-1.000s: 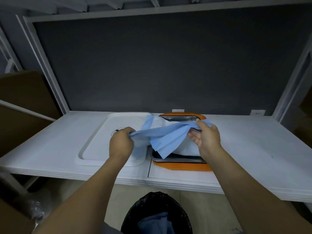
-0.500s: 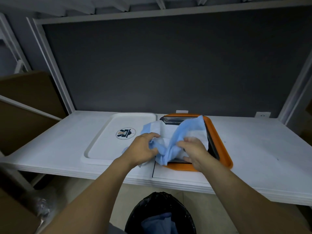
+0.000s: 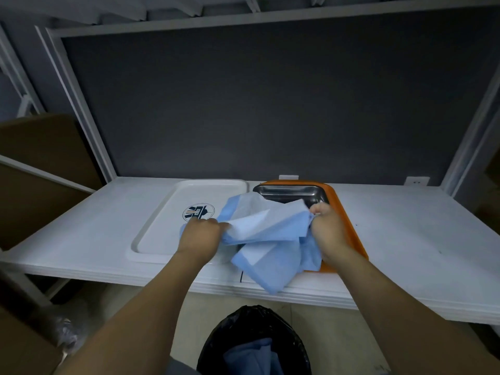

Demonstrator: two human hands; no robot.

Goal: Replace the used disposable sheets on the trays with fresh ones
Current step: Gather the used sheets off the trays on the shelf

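A: Hands?
B: Left hand (image 3: 198, 236), left of centre: fingers curled round one end of the blue sheet (image 3: 270, 228). Right hand (image 3: 328, 231), right of centre: fist closed on the other end. Both grip it.

A: Sheet position?
B: Centre of frame, crumpled, blue and white faces both showing. It is stretched between the hands over the near part of the metal tray (image 3: 286, 190). A loose corner hangs down to the front edge of the table (image 3: 405, 239).

A: Trays?
B: White tray (image 3: 162, 212), left of centre, round logo visible. The metal tray sits in the orange tray (image 3: 349, 220), right of centre.

A: Below the table?
B: Bin (image 3: 254, 320) with a black bag, bottom centre, blue material inside.
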